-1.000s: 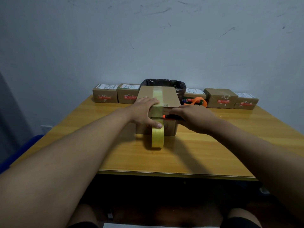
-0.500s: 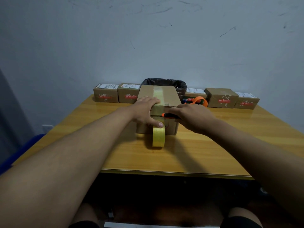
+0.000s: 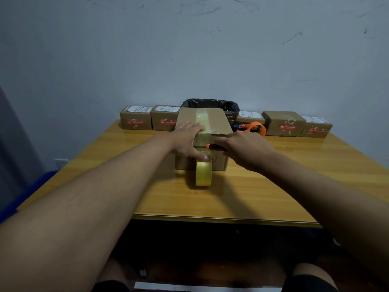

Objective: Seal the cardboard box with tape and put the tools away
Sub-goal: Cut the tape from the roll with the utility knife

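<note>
A brown cardboard box (image 3: 219, 121) sits mid-table with a strip of clear yellowish tape running along its top and down its near face. My left hand (image 3: 188, 140) presses flat on the box's near top edge, thumb down on the tape above the roll. The yellow tape roll (image 3: 203, 173) stands on edge on the table against the box front, still joined to the strip. My right hand (image 3: 242, 149) grips a black and orange utility knife (image 3: 211, 146), its orange tip at the tape on the front face.
Several small labelled cardboard boxes (image 3: 284, 123) line the back of the wooden table (image 3: 294, 175). A black-lined bin (image 3: 210, 103) stands behind the main box. An orange tape dispenser (image 3: 255, 127) and coloured items lie right of the box. A blue chair edge (image 3: 27, 192) shows at left.
Both hands stay on the box; the right hand with the knife has edged slightly leftward along the front face toward the tape. The roll has not moved.
</note>
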